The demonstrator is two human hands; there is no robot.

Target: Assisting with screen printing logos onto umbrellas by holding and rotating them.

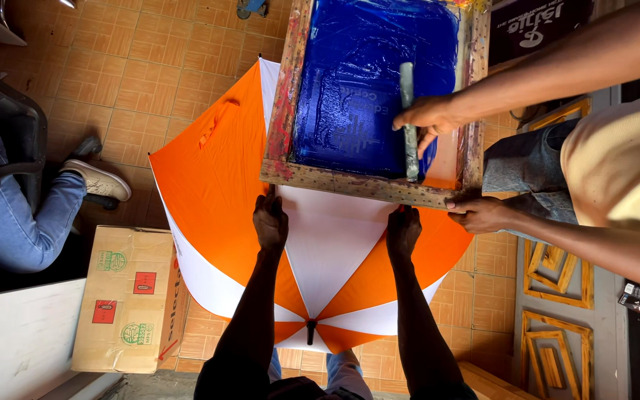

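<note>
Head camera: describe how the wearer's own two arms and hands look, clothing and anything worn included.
Both arms come up from the bottom edge and are bare from upper arm to fingertips: no sleeves, gloves, watch or rings show. The left hand and right hand are slim, with the backs facing the camera. Dark clothing shows only at the bottom edge, near the shoulders. The other two bare arms at the right belong to a co-worker.

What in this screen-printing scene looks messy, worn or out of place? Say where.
The wooden screen frame is stained with red and dark ink along its left rail and near edge. Blue ink covers the mesh unevenly. The person's left hand and right hand press the umbrella below.
</note>
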